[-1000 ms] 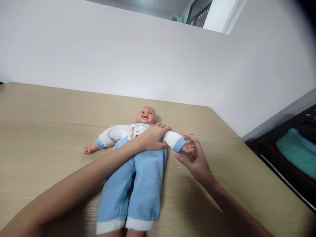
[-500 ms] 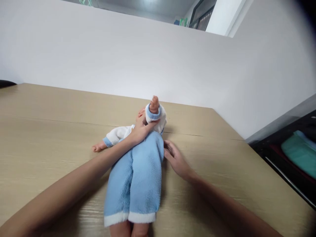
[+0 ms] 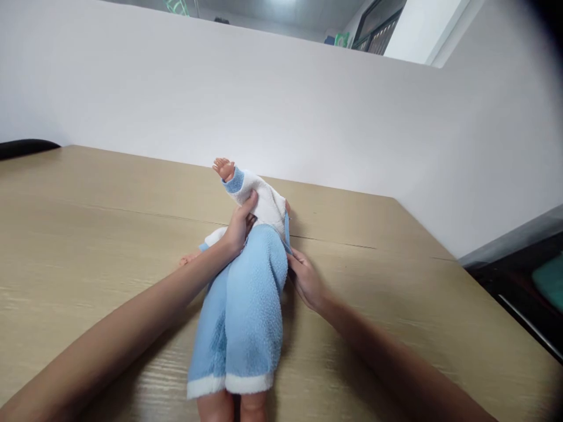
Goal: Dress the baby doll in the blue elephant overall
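Head camera, and a pale wall [image 3: 264, 111] fills the whole back of the scene! Below it spreads the wide wooden counter [image 3: 396, 275], a thin seam running across its surface. Out at the right edge there's a black case [image 3: 510, 275], well apart from the action.

Centre stage, the doll [image 3: 255, 269] lies on the counter, tipped over onto its side, bare legs toward the camera, head mostly hidden behind its own raised arm. Fluffy blue trousers [image 3: 253, 328] with white hems cover the lower half; above them comes the white top [image 3: 269, 206].

And look at the left hand [image 3: 241, 224]: closed around the doll at the chest, thumb up on the white sleeve, fingers curled in underneath. Across on the other side, the right hand [image 3: 307, 281] has its bent fingers against the blue cloth at the waist, nearly closed; whether it pinches the fabric, I can't tell.

Smallest of all, a blue cuff [image 3: 234, 180], and poking out of it, up and leftward, the doll's palm [image 3: 224, 169], fingers spread!
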Demonstrator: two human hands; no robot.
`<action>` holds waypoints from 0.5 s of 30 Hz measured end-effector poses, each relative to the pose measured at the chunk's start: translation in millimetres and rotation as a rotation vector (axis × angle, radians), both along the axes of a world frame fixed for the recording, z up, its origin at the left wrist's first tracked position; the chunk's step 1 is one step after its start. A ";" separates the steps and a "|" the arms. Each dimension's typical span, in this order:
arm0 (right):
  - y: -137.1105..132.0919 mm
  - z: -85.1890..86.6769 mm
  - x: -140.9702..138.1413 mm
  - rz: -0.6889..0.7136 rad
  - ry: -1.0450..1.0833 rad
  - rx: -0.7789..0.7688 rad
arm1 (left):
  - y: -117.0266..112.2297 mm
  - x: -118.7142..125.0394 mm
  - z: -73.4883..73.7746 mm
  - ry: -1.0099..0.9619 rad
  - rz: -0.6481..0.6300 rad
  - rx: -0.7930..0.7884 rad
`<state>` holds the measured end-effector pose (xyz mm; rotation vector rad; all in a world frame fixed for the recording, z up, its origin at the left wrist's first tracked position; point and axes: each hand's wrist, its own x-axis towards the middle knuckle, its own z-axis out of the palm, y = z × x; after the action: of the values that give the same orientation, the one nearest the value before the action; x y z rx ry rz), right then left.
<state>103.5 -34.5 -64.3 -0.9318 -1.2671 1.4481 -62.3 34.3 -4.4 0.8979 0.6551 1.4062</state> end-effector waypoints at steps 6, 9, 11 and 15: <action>0.7 -8.9 10.2 0.160 -0.164 0.127 | 8.5 -13.0 1.5 -0.074 -0.074 -0.038; 3.8 -10.6 13.3 0.199 -0.483 0.270 | 13.6 -21.6 3.3 -0.086 -0.076 0.002; 3.8 -9.9 12.4 0.149 -0.640 0.367 | 17.1 -26.9 2.8 -0.098 -0.068 0.001; 1.1 -7.8 -0.1 0.042 -0.523 0.401 | 23.4 -35.7 0.4 -0.104 -0.034 -0.012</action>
<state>103.4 -33.4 -72.1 -1.0406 -1.8850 0.9461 -98.0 57.7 -4.0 0.8173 0.5660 1.4074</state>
